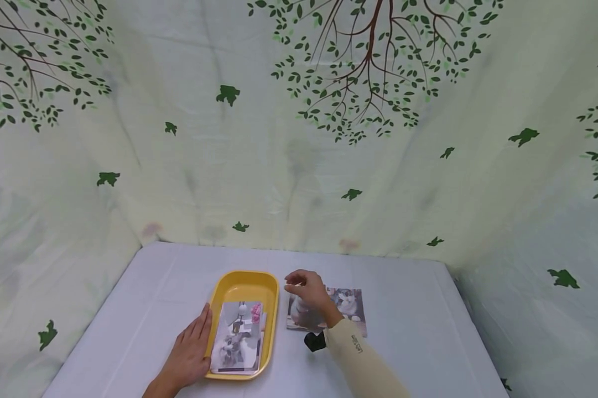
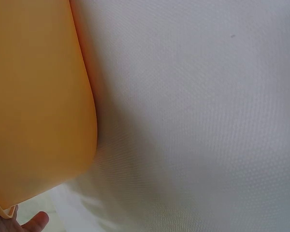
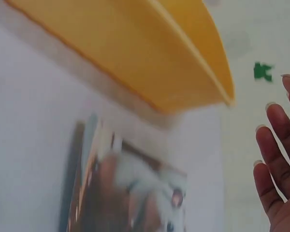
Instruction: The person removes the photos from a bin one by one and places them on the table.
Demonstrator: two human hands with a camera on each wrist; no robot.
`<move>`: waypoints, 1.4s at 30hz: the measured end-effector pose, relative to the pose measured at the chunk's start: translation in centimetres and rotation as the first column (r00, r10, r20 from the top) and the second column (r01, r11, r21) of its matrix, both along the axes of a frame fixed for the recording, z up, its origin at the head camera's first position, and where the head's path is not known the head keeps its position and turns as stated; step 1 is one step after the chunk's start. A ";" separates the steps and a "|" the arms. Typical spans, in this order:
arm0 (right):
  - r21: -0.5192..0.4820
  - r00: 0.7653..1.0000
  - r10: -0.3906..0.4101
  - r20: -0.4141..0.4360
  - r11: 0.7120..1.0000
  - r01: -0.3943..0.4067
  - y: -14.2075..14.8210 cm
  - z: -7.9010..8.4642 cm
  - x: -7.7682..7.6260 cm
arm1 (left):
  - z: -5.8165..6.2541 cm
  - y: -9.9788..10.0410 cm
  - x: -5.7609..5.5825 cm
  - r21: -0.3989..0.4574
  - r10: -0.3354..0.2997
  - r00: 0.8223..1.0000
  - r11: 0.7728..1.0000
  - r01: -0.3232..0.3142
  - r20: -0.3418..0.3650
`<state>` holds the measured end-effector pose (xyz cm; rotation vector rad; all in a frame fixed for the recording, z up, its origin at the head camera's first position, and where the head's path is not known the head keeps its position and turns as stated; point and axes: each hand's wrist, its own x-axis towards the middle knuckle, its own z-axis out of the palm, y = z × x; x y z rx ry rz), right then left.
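Rectangular colour photo prints of cats (image 1: 236, 337), stacked a little unevenly inside the yellow plastic tray with rounded corners (image 1: 244, 286), toward its near end, in the head view. Just right of it, on the white cloth-covered desk (image 1: 408, 309), a second batch of cat prints (image 1: 349, 303), partly hidden beneath the right hand (image 1: 308, 290). Left hand (image 1: 191, 351) laid along the tray's left side, fingers straight; right hand raised near the right rim, thumb and fingers a little apart, seemingly holding nothing. From the left wrist, mostly outer tray wall and desk; cannot tell how firmly pressed. From the right wrist, blurred: second batch beside the tray, fingers separated, nothing between them. Best, probably, to steady the tray lightly, pinch one print at a time by its edges, keep it level and avoid bending corners.
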<state>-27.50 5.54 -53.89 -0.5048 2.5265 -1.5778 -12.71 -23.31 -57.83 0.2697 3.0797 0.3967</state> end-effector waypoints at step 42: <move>0.008 0.968 -0.077 0.237 0.997 0.078 -12.5 -2.7 1.9 | -0.5 -0.2 -0.2 0.010 0.002 1.000 1.000 -0.002 -0.020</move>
